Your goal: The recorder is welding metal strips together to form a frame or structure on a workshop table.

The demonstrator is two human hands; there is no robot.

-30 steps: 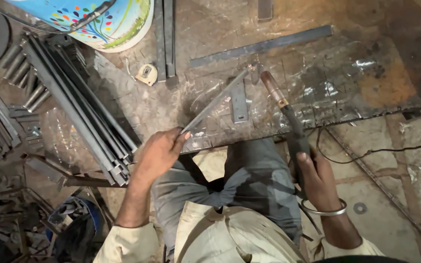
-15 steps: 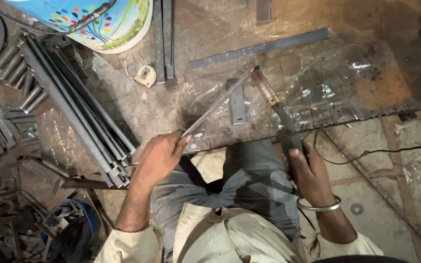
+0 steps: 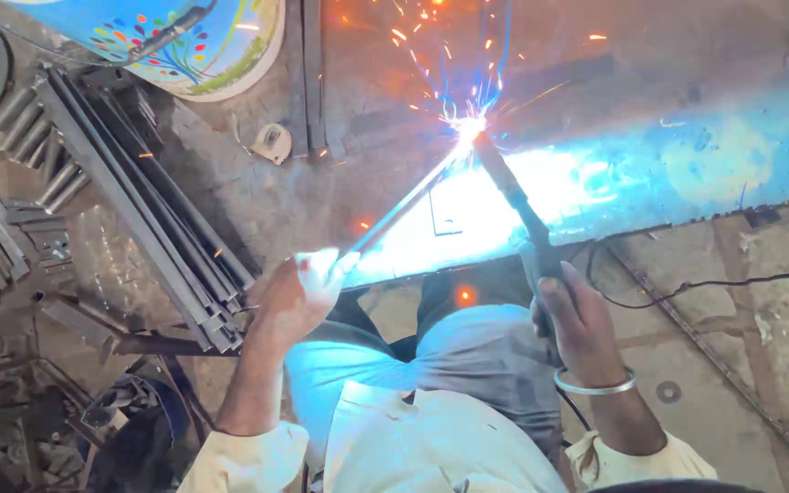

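1 thin metal strip is gripped at its near end by the left hand, fingers clenched round it; the strip runs diagonally up & to the right across the metal desk. 1 welding electrode holder is grasped by the right hand, fist closed on the handle near the desk's front edge. The holder's tip is met by the strip's far end at 1 bright arc, w/ sparks thrown upward & blue-white glare spread over the desk. 1 metal bangle is worn on the right wrist. 1 black cable is seen trailing over the floor at right. 1 bundle of long steel bars is laid at left, exact no. can't be told. 1 painted drum is seen top left, 1 small tape measure just below it, approx. 2 flat bars beside it.
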